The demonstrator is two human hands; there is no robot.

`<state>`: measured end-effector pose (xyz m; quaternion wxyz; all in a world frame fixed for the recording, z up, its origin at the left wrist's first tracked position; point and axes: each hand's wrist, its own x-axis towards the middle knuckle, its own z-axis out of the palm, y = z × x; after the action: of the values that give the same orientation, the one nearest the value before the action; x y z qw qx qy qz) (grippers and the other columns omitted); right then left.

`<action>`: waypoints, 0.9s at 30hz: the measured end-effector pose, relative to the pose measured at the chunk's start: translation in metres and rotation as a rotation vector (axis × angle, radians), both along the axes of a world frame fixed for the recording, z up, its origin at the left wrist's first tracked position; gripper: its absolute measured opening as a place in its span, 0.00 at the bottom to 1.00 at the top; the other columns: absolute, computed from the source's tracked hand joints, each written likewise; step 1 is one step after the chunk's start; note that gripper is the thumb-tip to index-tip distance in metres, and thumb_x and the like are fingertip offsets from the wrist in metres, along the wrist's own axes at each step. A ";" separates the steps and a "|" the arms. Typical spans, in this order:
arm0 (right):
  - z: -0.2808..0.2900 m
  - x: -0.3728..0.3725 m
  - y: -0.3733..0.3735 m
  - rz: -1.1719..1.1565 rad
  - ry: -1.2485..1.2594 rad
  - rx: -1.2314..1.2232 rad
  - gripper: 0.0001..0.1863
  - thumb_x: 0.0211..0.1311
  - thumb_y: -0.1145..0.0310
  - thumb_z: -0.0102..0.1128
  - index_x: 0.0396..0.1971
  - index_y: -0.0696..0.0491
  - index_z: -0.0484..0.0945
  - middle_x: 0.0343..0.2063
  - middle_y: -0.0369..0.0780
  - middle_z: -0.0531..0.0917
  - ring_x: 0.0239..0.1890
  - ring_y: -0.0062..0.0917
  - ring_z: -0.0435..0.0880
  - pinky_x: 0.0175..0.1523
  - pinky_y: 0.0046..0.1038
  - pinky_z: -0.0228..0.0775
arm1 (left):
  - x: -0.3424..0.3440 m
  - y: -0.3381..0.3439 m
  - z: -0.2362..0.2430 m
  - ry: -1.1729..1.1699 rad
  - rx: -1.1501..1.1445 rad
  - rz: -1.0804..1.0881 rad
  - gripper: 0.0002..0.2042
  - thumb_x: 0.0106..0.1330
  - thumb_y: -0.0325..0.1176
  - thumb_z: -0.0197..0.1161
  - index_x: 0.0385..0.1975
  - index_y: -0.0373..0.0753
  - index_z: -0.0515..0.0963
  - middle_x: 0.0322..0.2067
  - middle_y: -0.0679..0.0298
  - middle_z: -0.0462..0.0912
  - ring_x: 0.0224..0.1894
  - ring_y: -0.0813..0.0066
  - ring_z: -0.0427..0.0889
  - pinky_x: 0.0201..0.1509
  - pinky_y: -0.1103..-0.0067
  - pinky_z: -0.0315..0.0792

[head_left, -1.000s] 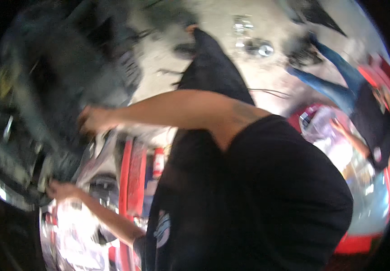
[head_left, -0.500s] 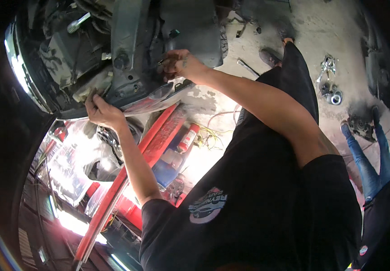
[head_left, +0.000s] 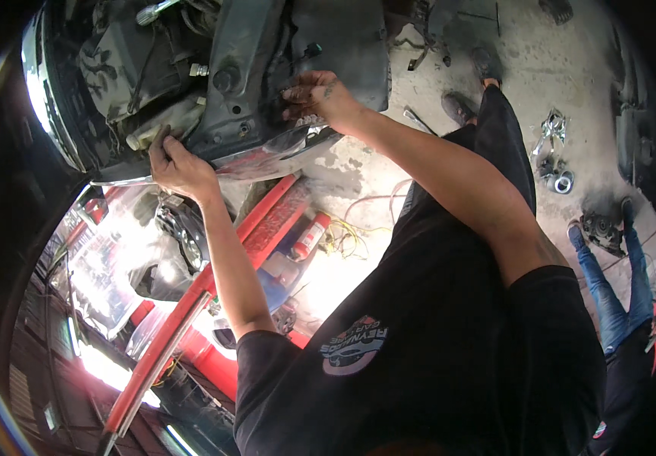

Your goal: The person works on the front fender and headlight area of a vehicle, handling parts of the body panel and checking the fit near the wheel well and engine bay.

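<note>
A car's grimy front underside (head_left: 237,83) fills the top of the view, with dark panels, brackets and a bolt. A shiny bent metal strip (head_left: 267,156) runs along its lower edge. My left hand (head_left: 180,163) grips that lower edge by the strip, fingers hooked up behind a pale part. My right hand (head_left: 316,95) is raised further right, fingers curled on the edge of a black plastic panel (head_left: 343,45). My black shirt (head_left: 434,342) fills the lower middle.
A red lift arm (head_left: 267,224) runs diagonally below the car, with a red spray can (head_left: 309,235) and yellow wires (head_left: 347,239) beside it. Metal tools and rings (head_left: 552,163) lie on the stained concrete floor. Another person's legs in blue jeans (head_left: 602,289) stand at the right.
The view has swung and sharpened from a blur to the car's underside. Both hands have stayed on the car's lower edge, now lower and nearer in the picture.
</note>
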<state>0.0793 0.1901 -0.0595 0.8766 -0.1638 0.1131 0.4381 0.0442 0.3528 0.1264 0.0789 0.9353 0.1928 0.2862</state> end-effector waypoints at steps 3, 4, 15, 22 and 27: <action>0.000 0.000 -0.001 -0.010 0.019 -0.043 0.10 0.63 0.77 0.60 0.43 0.62 0.77 0.36 0.43 0.83 0.33 0.32 0.85 0.40 0.32 0.81 | 0.001 -0.002 0.002 -0.011 -0.070 0.019 0.16 0.63 0.31 0.51 0.37 0.24 0.82 0.31 0.49 0.85 0.33 0.58 0.84 0.42 0.69 0.76; 0.000 -0.002 -0.003 0.003 -0.002 -0.046 0.11 0.63 0.77 0.60 0.44 0.61 0.77 0.37 0.42 0.83 0.33 0.31 0.85 0.40 0.31 0.81 | 0.002 -0.003 0.002 -0.016 -0.074 0.018 0.16 0.63 0.31 0.51 0.37 0.24 0.82 0.31 0.49 0.85 0.33 0.58 0.84 0.42 0.69 0.76; -0.037 -0.043 -0.105 0.098 -0.175 -0.319 0.13 0.64 0.75 0.58 0.48 0.60 0.78 0.35 0.41 0.85 0.31 0.26 0.85 0.40 0.27 0.81 | -0.001 0.002 0.003 0.038 0.149 0.032 0.17 0.63 0.39 0.52 0.33 0.31 0.83 0.29 0.48 0.85 0.31 0.45 0.80 0.49 0.60 0.68; -0.105 -0.084 -0.228 0.104 -0.192 -0.574 0.12 0.65 0.77 0.54 0.46 0.62 0.80 0.35 0.43 0.85 0.30 0.23 0.85 0.34 0.23 0.78 | -0.007 0.021 -0.002 0.109 0.244 0.061 0.15 0.63 0.36 0.56 0.38 0.31 0.83 0.37 0.46 0.85 0.37 0.47 0.84 0.47 0.61 0.72; -0.182 -0.145 -0.312 0.095 -0.425 -0.979 0.12 0.58 0.75 0.61 0.41 0.64 0.80 0.31 0.44 0.86 0.32 0.25 0.85 0.39 0.29 0.78 | -0.005 0.047 0.005 0.432 0.700 -0.140 0.16 0.69 0.36 0.57 0.45 0.29 0.81 0.45 0.47 0.83 0.43 0.53 0.85 0.47 0.66 0.79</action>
<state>-0.0659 -0.1222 -0.2412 0.6806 -0.6434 0.1166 0.3305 0.0391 0.3997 0.1311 -0.2669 0.9549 0.0320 0.1257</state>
